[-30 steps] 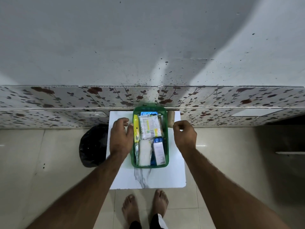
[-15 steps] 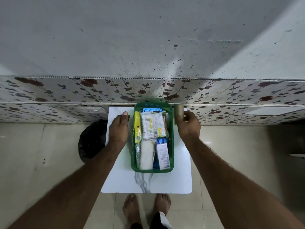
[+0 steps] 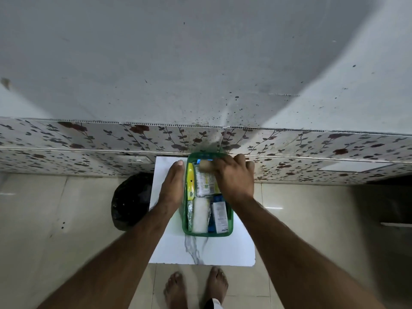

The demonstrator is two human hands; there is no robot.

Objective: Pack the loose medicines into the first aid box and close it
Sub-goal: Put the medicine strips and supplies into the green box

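1. Green first aid box sits open on a white marble-look tabletop, far end against the floral-tiled wall.
2. Left hand lies flat on the tabletop just left of the box, fingers straight, holding nothing, thumb side along the box wall.
3. Right hand reaches over the far right part of the box, fingers curled around a small tan, roll-like item; blurred, cannot tell what it is.
4. Inside the box: yellow tube along the left wall, white-green printed packet in the middle far part, white gauze-like roll near left, white carton near right with a blue pack beside it.
5. Print on packet and carton too small and blurred to read; no brand legible.
6. Black bag on the floor left of the tabletop; bare feet at the near edge.
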